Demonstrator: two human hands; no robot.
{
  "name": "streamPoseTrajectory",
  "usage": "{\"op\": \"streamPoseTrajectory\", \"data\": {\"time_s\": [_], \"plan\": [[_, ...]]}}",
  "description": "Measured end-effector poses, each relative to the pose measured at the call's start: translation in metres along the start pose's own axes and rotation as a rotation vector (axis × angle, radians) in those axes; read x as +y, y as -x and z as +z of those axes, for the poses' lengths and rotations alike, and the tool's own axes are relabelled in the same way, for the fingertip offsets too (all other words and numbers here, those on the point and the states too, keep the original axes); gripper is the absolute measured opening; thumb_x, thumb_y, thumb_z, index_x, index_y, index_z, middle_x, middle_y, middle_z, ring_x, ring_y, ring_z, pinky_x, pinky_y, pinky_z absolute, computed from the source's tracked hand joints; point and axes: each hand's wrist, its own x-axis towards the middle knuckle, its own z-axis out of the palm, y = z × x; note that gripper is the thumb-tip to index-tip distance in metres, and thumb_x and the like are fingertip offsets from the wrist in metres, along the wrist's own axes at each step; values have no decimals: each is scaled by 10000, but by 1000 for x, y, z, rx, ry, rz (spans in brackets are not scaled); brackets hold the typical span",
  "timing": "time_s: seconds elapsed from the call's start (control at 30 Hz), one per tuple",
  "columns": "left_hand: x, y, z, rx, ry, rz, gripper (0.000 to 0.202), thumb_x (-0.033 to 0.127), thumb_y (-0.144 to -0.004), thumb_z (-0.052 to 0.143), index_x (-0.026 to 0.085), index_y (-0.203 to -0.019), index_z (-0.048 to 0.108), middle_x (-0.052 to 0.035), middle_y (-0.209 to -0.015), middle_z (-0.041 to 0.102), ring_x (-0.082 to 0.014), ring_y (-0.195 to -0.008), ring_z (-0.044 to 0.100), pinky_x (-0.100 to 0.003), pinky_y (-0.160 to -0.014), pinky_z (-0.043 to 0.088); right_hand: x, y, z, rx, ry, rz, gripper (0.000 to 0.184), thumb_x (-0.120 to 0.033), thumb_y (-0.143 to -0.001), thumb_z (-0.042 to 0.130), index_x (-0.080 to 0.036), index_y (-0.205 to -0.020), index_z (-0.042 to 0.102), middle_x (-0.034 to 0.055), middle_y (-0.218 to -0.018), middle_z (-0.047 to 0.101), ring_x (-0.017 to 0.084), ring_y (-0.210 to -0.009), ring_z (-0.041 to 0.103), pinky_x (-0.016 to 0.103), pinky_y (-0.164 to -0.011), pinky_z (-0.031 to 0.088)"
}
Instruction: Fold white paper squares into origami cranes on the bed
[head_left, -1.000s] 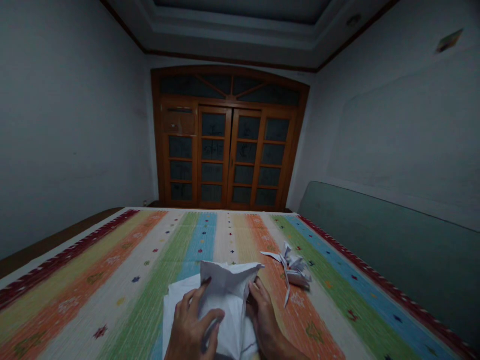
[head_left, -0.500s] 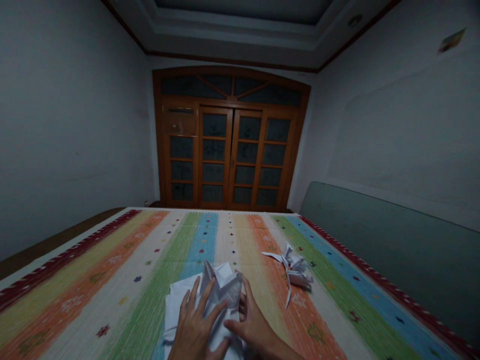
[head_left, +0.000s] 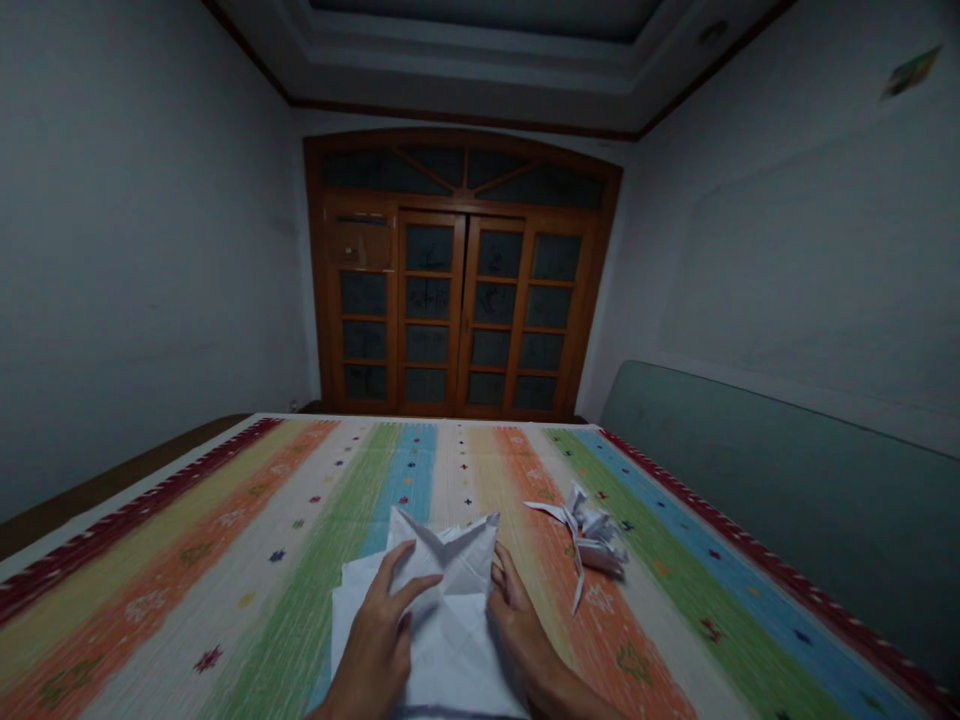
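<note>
A white sheet of paper (head_left: 461,635) with many creases is between my two hands, its two upper corners raised in points with a dip between them. My left hand (head_left: 379,630) grips the sheet's left side, with a finger lying across its face. At the right edge, my right hand (head_left: 521,615) holds the paper with its fingers partly hidden behind it. More white paper (head_left: 346,605) lies under the sheet and shows at the left. To the right sits a folded white paper figure (head_left: 592,540) with long thin pointed strips.
A tablecloth (head_left: 285,610) with colourful stripes covers the table. Along the right side runs a grey-green panel (head_left: 750,460). Wooden doors (head_left: 465,310) with glass panes stand beyond the far edge, between pale walls.
The sheet has opened out flatter and wider, showing more of its creased face. My hands have moved apart towards its left and right edges. The folded paper figure stays put.
</note>
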Motion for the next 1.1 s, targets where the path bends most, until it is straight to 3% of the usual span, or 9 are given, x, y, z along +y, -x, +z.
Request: {"op": "streamPoseTrajectory", "data": {"time_s": [0.13, 0.27, 0.43, 0.63, 0.73, 0.87, 0.97, 1.03, 1.1], "plan": [[-2, -5, -3, 40, 78, -91, 645, -57, -800, 392, 260, -1275, 693, -97, -1403, 552, -270, -1324, 575, -514, -1101, 487, 12, -6, -8, 65, 87, 36, 641, -256, -736, 601, -220, -1372, 531, 106, -1125, 727, 265, -1068, 687, 389, -913, 554], [0, -8, -4, 47, 115, -185, 606, -21, -740, 445, 238, -1204, 736, -93, -1272, 636, -271, -1234, 640, -508, -1067, 516, 13, -12, -17, 142, 287, -37, 623, -236, -754, 597, -187, -1368, 503, 66, -932, 707, 264, -866, 710, 359, -766, 572], [2, -5, -3, -13, 108, -165, 646, -45, -660, 445, 252, -1132, 769, -84, -1217, 686, -262, -1206, 666, -472, -1027, 555, 4, -18, -23, 199, 485, -159, 511, -182, -796, 558, -202, -1306, 554, 65, -918, 706, 265, -803, 703, 377, -764, 568], [-18, 0, 0, -70, 36, -34, 765, -97, -607, 430, 260, -1219, 718, -82, -1263, 697, -246, -1191, 684, -445, -1010, 568, 6, -11, -23, -60, 692, -285, 358, -45, -832, 447, -222, -998, 710, 94, -996, 699, 258, -948, 712, 361, -867, 563], [-27, 4, 4, -88, -4, -31, 765, -85, -592, 436, 254, -1222, 706, -78, -1263, 704, -243, -1162, 701, -403, -982, 579, 10, -4, -19, -155, 909, -291, 415, -2, -832, 440, -220, -1028, 734, 141, -1181, 659, 265, -936, 719, 385, -842, 579], [-23, 3, 5, -153, -143, -112, 704, -83, -616, 486, 240, -1195, 721, -81, -1238, 706, -236, -1140, 703, -361, -967, 565, 11, 2, -16, -199, 1079, -403, 373, -23, -843, 542, -221, -1098, 730, 178, -1462, 531, 362, -1254, 580, 527, -1010, 510], [-10, -3, -3, -206, -329, -111, 506, -10, -717, 555, 274, -1071, 781, -86, -1102, 739, -315, -1069, 690, -491, -897, 564, 11, 3, -15, -181, 1108, -441, 348, -50, -838, 609, -238, -1104, 731, 146, -1537, 480, 382, -1362, 478, 594, -1090, 434], [-1, -6, -8, -154, -447, -53, 438, 50, -736, 599, 291, -1047, 792, -114, -1168, 725, -418, -1199, 599, -663, -951, 473, 9, 2, -15, -211, 1132, -445, 356, -71, -842, 622, -238, -1139, 724, 139, -1514, 517, 384, -1381, 463, 604, -1115, 409], [3, -6, -10, -89, -511, 34, 381, 89, -760, 621, 293, -1036, 786, -115, -1282, 684, -460, -1336, 476, -752, -1044, 329, 5, 1, -14, -280, 1154, -450, 384, -77, -855, 604, -223, -1195, 706, 146, -1414, 617, 377, -1368, 488, 604, -1131, 395]]}}
